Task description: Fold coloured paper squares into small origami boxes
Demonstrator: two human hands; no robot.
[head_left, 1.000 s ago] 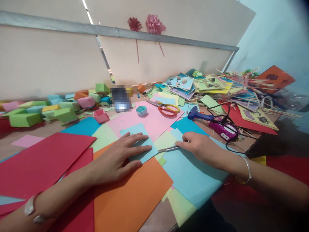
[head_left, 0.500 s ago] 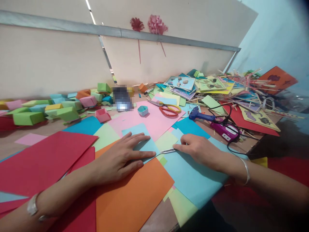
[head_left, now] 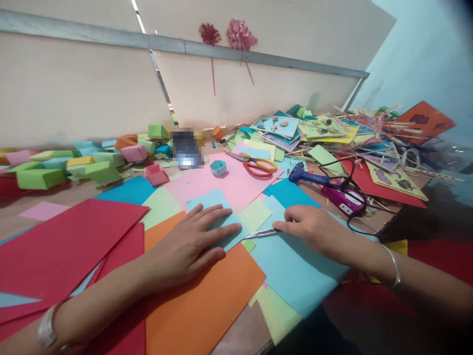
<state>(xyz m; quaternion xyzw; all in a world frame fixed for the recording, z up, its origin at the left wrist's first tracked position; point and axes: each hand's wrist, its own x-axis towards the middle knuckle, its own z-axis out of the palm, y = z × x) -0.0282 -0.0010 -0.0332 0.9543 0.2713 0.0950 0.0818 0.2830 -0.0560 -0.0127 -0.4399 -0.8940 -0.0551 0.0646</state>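
My left hand [head_left: 197, 241] lies flat with its fingers spread, pressing on a small light blue paper piece [head_left: 236, 236]. My right hand [head_left: 308, 229] is closed around a slim metal craft knife [head_left: 260, 233], whose tip points left at the lower right corner of that piece. Under the knife and right hand is a larger light blue sheet [head_left: 295, 276]. An orange sheet [head_left: 203, 305] extends below my left hand, and a pale green square [head_left: 255, 216] lies just above the blade.
Scissors [head_left: 260, 167] and a small blue paper box [head_left: 218, 168] rest on a pink sheet [head_left: 232, 190]. A blue glue gun [head_left: 308, 176] and a purple power strip [head_left: 343, 197] with a black cord are at right. Folded boxes [head_left: 40, 178] line the left; red sheets [head_left: 70, 241] lie nearer.
My right hand has drawn the knife slightly to the right, and its tip is now just off my left fingertips. My left hand remains flat on the light blue piece.
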